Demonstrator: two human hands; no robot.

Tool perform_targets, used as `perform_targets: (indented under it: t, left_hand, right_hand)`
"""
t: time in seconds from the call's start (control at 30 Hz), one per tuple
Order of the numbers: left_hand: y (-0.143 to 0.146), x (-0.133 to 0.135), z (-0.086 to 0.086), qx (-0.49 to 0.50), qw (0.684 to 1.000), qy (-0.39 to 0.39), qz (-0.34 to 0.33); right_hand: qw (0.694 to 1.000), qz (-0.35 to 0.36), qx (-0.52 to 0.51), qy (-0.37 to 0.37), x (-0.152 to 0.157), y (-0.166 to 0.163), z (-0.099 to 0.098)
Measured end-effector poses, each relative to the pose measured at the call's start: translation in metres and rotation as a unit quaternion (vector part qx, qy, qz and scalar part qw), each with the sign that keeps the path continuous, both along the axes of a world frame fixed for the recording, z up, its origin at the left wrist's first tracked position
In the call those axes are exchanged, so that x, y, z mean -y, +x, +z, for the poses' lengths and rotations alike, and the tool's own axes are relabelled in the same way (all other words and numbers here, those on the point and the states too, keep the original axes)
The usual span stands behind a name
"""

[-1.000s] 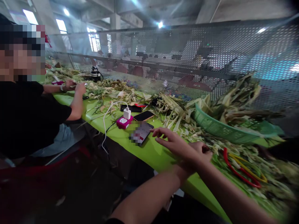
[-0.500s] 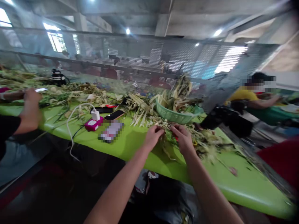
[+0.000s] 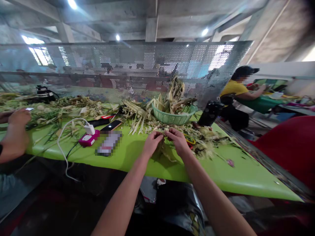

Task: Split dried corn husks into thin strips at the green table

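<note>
My left hand point(image 3: 152, 143) and my right hand point(image 3: 177, 141) meet over a bundle of green corn husks point(image 3: 166, 151) on the bright green table point(image 3: 137, 154). Both hands have their fingers pinched closed on the husks, thumbs almost touching. Behind them stands a pale green basket point(image 3: 172, 118) heaped with dry husks. Loose husk scraps point(image 3: 209, 141) spread to the right of my hands.
To my left lie a phone point(image 3: 108, 147), a second phone point(image 3: 112, 125), and a pink charger block point(image 3: 87, 139) with a white cable. A neighbour's hand point(image 3: 18, 118) rests at far left. A perforated metal screen point(image 3: 128, 68) backs the table. A person in yellow point(image 3: 236, 91) sits at right.
My left hand left the phone and joined my right hand on the husks. My view has swung rightward, so the neighbour at left has slid mostly out of frame.
</note>
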State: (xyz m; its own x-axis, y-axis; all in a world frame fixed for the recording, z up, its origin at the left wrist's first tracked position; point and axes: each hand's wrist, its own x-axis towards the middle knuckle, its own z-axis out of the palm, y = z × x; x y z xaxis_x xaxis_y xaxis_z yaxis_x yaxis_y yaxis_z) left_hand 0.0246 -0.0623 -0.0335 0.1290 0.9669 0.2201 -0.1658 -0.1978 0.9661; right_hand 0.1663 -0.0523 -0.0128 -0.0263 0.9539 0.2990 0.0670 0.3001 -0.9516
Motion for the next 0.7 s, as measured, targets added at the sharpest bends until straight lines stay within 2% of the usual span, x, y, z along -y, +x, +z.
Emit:
perform_targets:
  t: [0.23, 0.5, 0.7]
  left_hand:
    - [0.0007, -0.0011, 0.0007, -0.084, 0.994, 0.056, 0.043]
    - [0.0000, -0.0021, -0.0011, -0.075, 0.994, 0.078, 0.015]
    - [0.0013, -0.0026, -0.0028, -0.047, 0.998, 0.042, 0.017]
  right_hand:
    - [1.000, -0.011, -0.004, 0.005, -0.0009, 0.0002, -0.0013]
    - [1.000, 0.005, -0.016, -0.002, 0.0007, 0.0004, -0.0005]
    - [0.999, -0.004, -0.047, 0.001, -0.0011, 0.0018, -0.0016]
